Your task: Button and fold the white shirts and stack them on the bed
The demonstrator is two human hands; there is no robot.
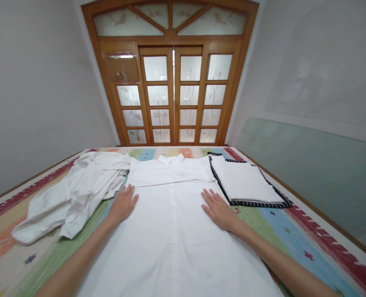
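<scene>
Your L hand & R hand both flat on white shirt; fingers straight, sl. spread, gripping nothing. Shirt mid striped cover, collar twd far edge. Crumpled garment nr L edge; folded white cloth, blk trim, nr far R corner.

Doors: wooden, fitted with translucent panes (plant motifs visible). Cover: striped, multicoloured. Board: pale green, near right wall.
</scene>
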